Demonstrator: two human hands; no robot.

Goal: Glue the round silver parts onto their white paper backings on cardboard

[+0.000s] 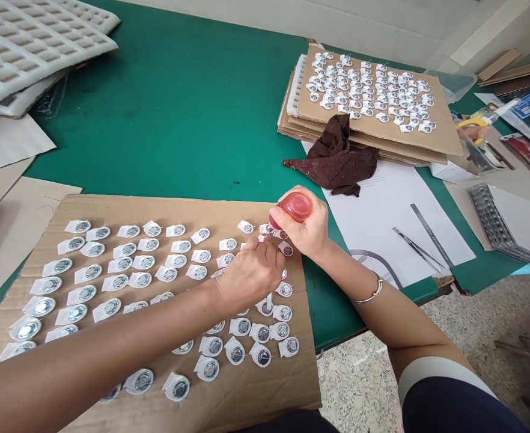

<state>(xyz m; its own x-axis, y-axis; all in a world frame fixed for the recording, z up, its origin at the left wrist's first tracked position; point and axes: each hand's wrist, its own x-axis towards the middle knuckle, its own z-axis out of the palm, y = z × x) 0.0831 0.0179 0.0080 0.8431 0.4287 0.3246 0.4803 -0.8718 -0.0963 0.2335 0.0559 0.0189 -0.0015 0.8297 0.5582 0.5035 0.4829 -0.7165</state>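
Observation:
My right hand (307, 225) is wrapped round a red, rounded, bulb-like tool (297, 206), its thumb pressed on the side. The tool's lower end is hidden behind my fingers, above the far right corner of a cardboard sheet (287, 385). Directly beside it, my left hand (258, 270) is closed, fingers curled down on the small parts; what they pinch, if anything, is hidden. Rows of small round metallic discs on white tabs (176, 386) cover the cardboard. One disc with a tab (285, 248) lies just below my right hand.
A cardboard stack (445, 129) holding similar discs stands at the back right, a dark brown cloth (337, 156) against it. Tweezers (416, 248) and a steel ruler (431, 234) rest on white paper (373, 210). White gridded trays (35, 48) sit at far left on the green table (179, 108).

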